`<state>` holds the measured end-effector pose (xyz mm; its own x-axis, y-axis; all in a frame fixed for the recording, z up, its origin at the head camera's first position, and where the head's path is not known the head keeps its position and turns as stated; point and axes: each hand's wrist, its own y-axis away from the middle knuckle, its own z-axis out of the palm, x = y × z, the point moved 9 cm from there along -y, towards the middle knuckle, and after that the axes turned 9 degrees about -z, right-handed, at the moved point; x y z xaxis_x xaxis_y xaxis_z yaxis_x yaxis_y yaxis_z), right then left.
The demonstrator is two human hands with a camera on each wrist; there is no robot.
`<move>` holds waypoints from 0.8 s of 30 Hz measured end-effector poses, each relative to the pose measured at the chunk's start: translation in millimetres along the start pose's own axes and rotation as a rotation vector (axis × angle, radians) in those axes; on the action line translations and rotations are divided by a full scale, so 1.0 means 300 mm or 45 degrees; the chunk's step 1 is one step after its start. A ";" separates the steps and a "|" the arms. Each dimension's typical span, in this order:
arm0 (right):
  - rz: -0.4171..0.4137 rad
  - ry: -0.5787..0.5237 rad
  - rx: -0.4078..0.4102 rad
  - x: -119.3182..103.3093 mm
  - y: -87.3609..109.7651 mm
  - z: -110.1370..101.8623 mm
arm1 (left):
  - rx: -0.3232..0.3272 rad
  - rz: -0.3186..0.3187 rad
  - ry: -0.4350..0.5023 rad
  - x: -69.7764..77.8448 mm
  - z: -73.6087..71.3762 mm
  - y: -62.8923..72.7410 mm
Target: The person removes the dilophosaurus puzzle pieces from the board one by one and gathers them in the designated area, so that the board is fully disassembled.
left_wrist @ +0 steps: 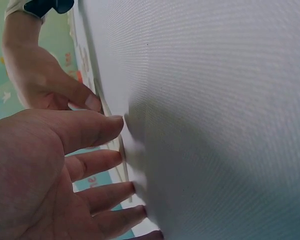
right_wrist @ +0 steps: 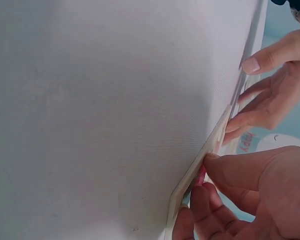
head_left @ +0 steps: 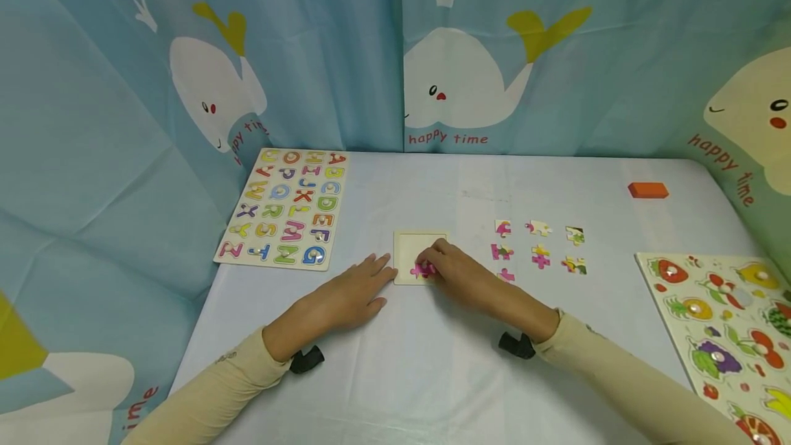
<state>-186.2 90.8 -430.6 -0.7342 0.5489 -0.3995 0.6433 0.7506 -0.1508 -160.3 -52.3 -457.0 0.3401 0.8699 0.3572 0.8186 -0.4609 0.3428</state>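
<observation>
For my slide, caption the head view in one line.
Right hand presses a pink jigsaw piece into the small square wooden tray; left hand steadies its edge.

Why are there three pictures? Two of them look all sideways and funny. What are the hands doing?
All three pictures show the same moment from different cameras. The big one comes from a camera on the person's head, looking down at a table. The two sideways ones come from small cameras strapped to each wrist, so the table looks tipped over.

The left hand lies flat with straight fingers beside a small puzzle tray. The right hand presses a pink puzzle piece into that tray.

More loose pieces wait in rows to the right. There is also an alphabet board on the left, a fruit board on the right, and an orange block farther back.
</observation>
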 end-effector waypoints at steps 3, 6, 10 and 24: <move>0.003 -0.033 -0.002 0.003 0.001 -0.001 | 0.002 0.002 -0.005 0.001 0.000 0.000; 0.021 -0.070 -0.009 0.009 0.002 -0.002 | 0.004 -0.001 -0.008 0.003 -0.002 -0.001; 0.047 -0.101 -0.016 0.015 0.005 -0.002 | 0.006 -0.009 -0.001 0.004 -0.006 -0.001; 0.075 -0.184 0.005 0.034 0.003 -0.012 | -0.010 -0.029 0.009 0.001 -0.001 -0.001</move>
<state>-193.8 98.3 -431.6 -0.6564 0.5331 -0.5337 0.6855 0.7169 -0.1270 -160.6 -51.8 -456.7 0.3182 0.8789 0.3553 0.8226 -0.4423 0.3575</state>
